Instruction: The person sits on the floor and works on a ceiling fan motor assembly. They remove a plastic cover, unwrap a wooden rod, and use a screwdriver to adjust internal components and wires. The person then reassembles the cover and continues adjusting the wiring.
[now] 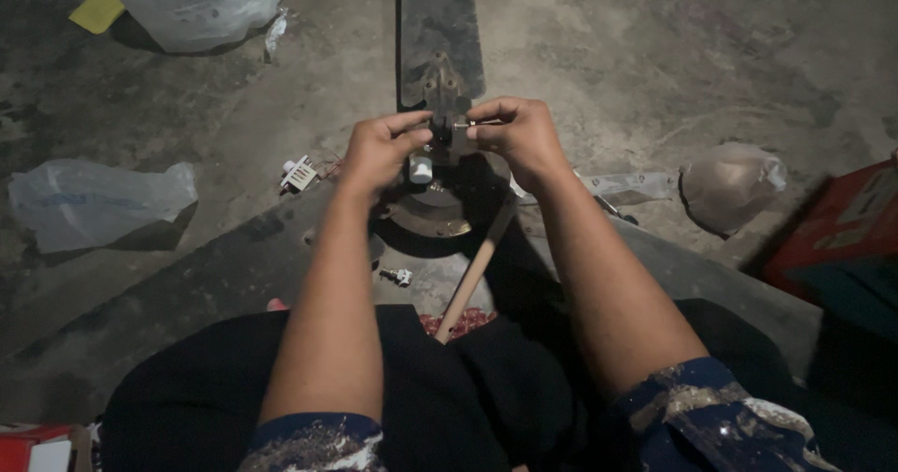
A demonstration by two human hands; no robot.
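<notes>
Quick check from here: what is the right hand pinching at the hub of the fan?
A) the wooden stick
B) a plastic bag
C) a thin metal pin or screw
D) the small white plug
C: the right hand pinches a thin metal pin at the fan hub; the wooden stick lies untouched below.

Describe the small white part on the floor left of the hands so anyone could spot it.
Start at the round fan motor under both hands. Just beyond the left hand on the concrete floor lies a small white ribbed plastic part. Unlike the large crumpled plastic bags nearby, it is tiny, rigid and blocky.
</notes>
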